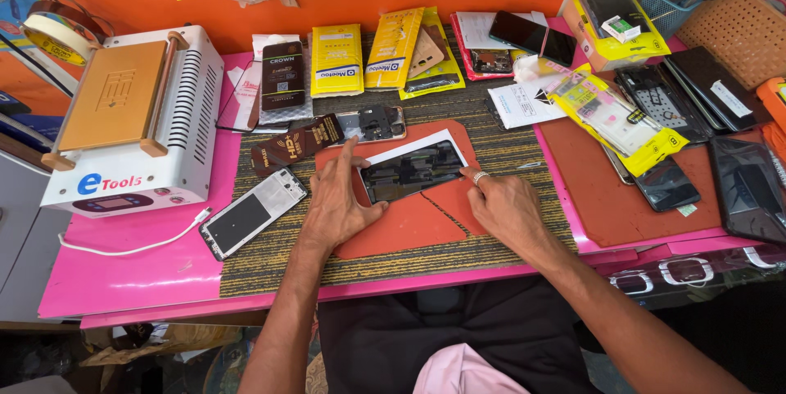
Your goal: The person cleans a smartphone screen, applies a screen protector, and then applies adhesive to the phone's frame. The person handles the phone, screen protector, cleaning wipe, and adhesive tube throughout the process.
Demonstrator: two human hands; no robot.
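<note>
— Both hands rest flat on the work: the left hand [337, 202] presses its fingers on the near-left corner of the opened phone [412, 170], and the right hand [501, 206] touches its right end with a ringed finger. Neither grips anything.

— Where does it lie?

— On the red mat [409, 222], mid-worktop, insides up. A back cover [252, 213] lies to the left, near the white heating machine [135, 120]. I'd judge it opened, not yet reassembled.

Opened phone's [412, 170] left end under left hand [337, 202], tape roll [51, 36] cut by left edge, dark phone [749, 189] cut by right edge
</note>
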